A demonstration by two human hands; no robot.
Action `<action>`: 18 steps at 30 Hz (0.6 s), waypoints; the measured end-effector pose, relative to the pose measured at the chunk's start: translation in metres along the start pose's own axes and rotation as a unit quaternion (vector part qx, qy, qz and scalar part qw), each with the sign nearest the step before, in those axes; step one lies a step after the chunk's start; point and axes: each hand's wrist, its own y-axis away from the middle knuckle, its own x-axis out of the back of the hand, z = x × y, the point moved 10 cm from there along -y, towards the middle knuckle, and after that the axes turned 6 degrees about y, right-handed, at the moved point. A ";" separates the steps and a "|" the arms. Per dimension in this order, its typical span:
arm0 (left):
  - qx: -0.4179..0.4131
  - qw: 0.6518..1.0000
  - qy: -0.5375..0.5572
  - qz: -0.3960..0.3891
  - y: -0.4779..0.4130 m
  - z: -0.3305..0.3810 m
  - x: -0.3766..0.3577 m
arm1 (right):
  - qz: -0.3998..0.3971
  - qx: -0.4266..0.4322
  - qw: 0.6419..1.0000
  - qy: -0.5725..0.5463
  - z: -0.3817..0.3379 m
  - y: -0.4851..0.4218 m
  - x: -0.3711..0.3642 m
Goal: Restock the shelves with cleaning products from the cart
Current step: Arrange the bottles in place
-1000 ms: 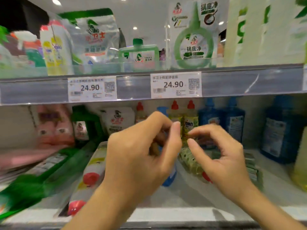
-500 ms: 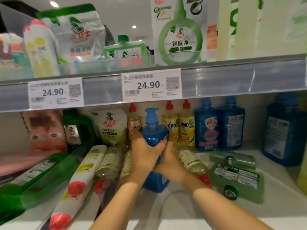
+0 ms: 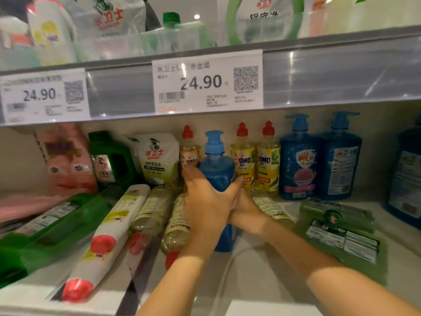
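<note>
**Blue pump bottle held upright on the lower shelf**

Head view, the only one.

- Blue pump bottle [image 3: 217,169]: upright on the lower shelf [image 3: 262,281], base down at the shelf floor. It stands just in front of a back row of yellow bottles with red caps [image 3: 242,163].
- Left hand [image 3: 205,206]: grasping the blue pump bottle. The fingers wrap its left side and the thumb lies across the front.
- Right hand [image 3: 246,208]: pressed in low at the bottle's right side and touching the left hand. Its fingers are hidden behind the left thumb, so I cannot tell whether it grips.
- Left of the bottle: clear yellowish bottles [image 3: 155,210] lying flat with caps toward the front, then a white bottle with a red cap [image 3: 114,233], also lying flat.
- Right of the bottle: another bottle lying flat [image 3: 268,206]. Beyond it is a flat green pack [image 3: 341,233].
- Back right: two large dark blue pump bottles [image 3: 298,165], upright and side by side.
- Back left: a white pouch [image 3: 159,158], a green jug [image 3: 111,160] and a pink pack [image 3: 66,160], the last blurred.
- Shelf edge above: two price tags [image 3: 207,82], both reading 24.90.
</note>
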 end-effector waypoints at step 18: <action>0.112 0.867 0.414 -0.254 0.007 -0.011 -0.030 | -0.121 -0.105 0.987 -0.009 -0.006 0.066 0.025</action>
